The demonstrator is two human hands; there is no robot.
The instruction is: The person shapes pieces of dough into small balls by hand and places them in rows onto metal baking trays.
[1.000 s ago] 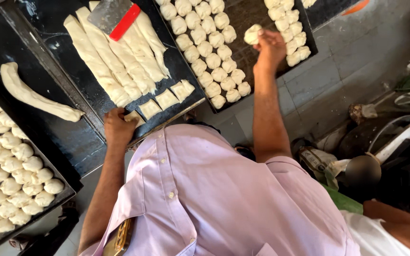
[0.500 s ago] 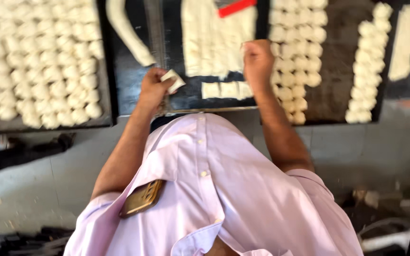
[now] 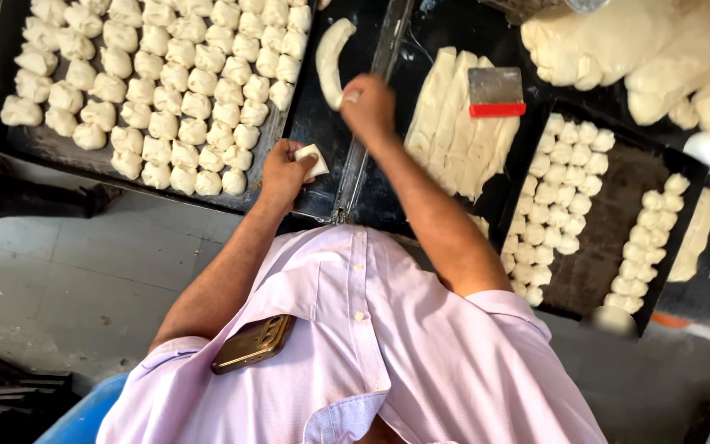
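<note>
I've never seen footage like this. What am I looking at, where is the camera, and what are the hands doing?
The camera sits on a person's head and looks straight down, so you see their lilac shirt, a phone in its pocket, and both arms reaching forward. No machine is at work, only bare hands. The left hand holds a small cut piece of dough in its fingers. The right hand rests by a curved dough strip on the dark worktop. On the left is a tray of dough pieces; on the right, long dough strips and a red-handled scraper.
</note>
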